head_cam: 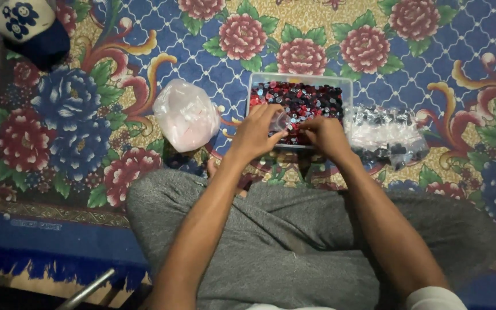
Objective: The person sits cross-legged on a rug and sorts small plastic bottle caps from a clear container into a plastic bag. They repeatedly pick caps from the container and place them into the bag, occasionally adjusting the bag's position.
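Observation:
A clear plastic box (345, 86) full of small red, dark and silvery pieces (302, 100) sits on the carpet in front of my crossed legs. My left hand (256, 133) hovers over the box's near edge and pinches a small clear plastic bag (281, 120). Beside it, my right hand (324, 133) has its fingers closed at the bag's mouth, over the pieces. What the right fingers pinch is too small to tell.
A knotted pinkish-white plastic bag (186, 115) lies left of the box. A pile of small clear filled bags (386, 135) lies to its right. A white and blue cap (30, 26) rests at the far left corner. Floral carpet (87, 115) covers the floor.

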